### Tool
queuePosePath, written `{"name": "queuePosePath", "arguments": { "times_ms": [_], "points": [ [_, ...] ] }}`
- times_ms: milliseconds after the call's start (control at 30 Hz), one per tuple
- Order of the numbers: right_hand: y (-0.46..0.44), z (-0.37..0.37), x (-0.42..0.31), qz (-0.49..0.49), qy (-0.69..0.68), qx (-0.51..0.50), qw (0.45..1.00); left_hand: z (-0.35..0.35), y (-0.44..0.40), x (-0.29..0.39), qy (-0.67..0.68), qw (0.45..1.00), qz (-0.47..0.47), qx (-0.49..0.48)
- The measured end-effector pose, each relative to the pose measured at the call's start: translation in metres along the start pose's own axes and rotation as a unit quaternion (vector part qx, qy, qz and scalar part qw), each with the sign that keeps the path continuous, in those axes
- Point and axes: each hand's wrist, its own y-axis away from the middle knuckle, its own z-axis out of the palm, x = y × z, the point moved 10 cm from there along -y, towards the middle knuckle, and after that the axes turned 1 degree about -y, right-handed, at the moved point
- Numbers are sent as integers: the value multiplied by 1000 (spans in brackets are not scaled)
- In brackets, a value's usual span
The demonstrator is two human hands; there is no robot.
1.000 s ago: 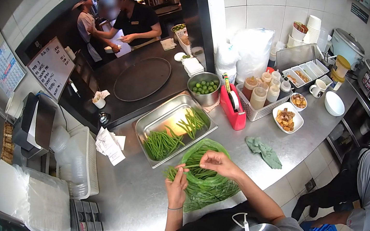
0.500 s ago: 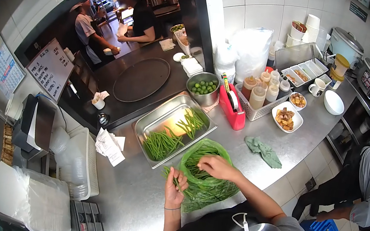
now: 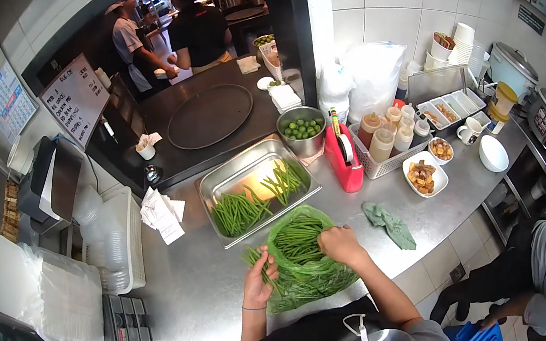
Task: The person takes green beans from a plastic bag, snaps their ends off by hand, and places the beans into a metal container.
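Observation:
A green plastic bag (image 3: 315,286) full of green beans (image 3: 298,238) stands open on the steel counter. My left hand (image 3: 259,277), at the bag's left side, is closed around a few green beans (image 3: 251,256). Over the right part of the bag's opening, my right hand (image 3: 341,245) has its fingers closed; what they hold, if anything, is hidden. Behind the bag lies a steel tray (image 3: 221,240) with two piles of green beans, one at its near left and one at its right.
Behind the tray are a pot of green limes (image 3: 300,129) and a red tape dispenser (image 3: 343,160). A green cloth (image 3: 388,224) and a bowl of food (image 3: 424,175) lie to the right. Paper slips (image 3: 163,216) are left. A co-worker (image 3: 544,274) bends at far right.
My right hand has moved from beside my left hand to the right side of the bag's opening. My left hand stays near the same place. A person beyond the window has turned away.

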Motion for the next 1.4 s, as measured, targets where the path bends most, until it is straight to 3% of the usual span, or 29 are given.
{"name": "queuePosePath", "arguments": {
  "times_ms": [167, 200, 267, 333, 433, 500, 567, 600, 667, 767, 800, 833, 867, 900, 933, 967, 1000, 1100, 1133, 1200, 1233, 1300, 1333, 1367, 1400],
  "points": [
    [22, -64, -38, -107, -88, 253, 957, 15, 4, 10, -160, 984, 82, -18],
    [26, -72, -46, -107, -88, 253, 957, 19, 5, 9, -209, 974, 81, -20],
    [38, -95, -63, -160, -227, 283, 918, 26, 4, 2, -258, 963, 80, -23],
    [39, -100, -74, -173, -250, 273, 913, 34, 5, 3, -336, 932, 134, -3],
    [50, -115, -88, -238, -372, 276, 854, 31, 0, 1, -320, 931, 176, -20],
    [57, -124, -88, -243, -327, 301, 862, 35, 2, 8, -312, 928, 202, -14],
    [62, -129, -84, -247, -280, 325, 869, 52, 18, 36, -400, 853, 336, 9],
    [63, -127, -84, -231, -201, 333, 892, 56, 21, 41, -400, 853, 336, 9],
    [62, -124, -84, -213, -120, 338, 909, 76, 35, 50, -535, 753, 383, 0],
    [56, -121, -80, -196, -142, 348, 906, 74, 32, 41, -527, 780, 338, -4],
    [50, -115, -71, -187, -264, 340, 883, 74, 32, 38, -527, 780, 338, -4],
    [43, -106, -63, -174, -383, 326, 846, 71, 29, 31, -492, 816, 302, -16],
    [40, -99, -65, -175, -384, 326, 846, 68, 25, 23, -456, 849, 266, -28],
    [24, -76, -62, -146, -561, 210, 787, 68, 25, 22, -456, 849, 267, -27],
    [13, -51, -68, -110, -711, 84, 690, 69, 25, 22, -447, 849, 279, -34],
    [12, -50, -69, -112, -734, 76, 665, 70, 26, 22, -439, 850, 289, -41],
    [11, -49, -67, -110, -735, 77, 665, 70, 26, 22, -439, 850, 287, -43],
    [9, -58, -45, -104, -540, 203, 810, 52, 21, 37, -373, 886, 272, 42],
    [6, -52, -37, -97, -543, 202, 810, 50, 19, 40, -375, 887, 265, 42],
    [15, -59, -39, -133, -270, 279, 912, 30, 14, 49, -235, 940, 241, 55],
    [4, -38, -30, -93, -226, 214, 946, 25, 11, 52, -237, 941, 233, 56],
    [2, -30, -28, -107, -250, 227, 935, 12, 3, 52, -115, 971, 206, 46],
    [4, -33, -31, -128, -271, 244, 922, 6, 0, 51, -116, 971, 202, 47],
    [-2, -21, -29, -130, -380, 161, 901, 0, -5, 48, -95, 977, 185, 41],
    [-3, -23, -30, -127, -382, 160, 901, -1, -6, 45, -74, 982, 169, 37]
  ]
}}
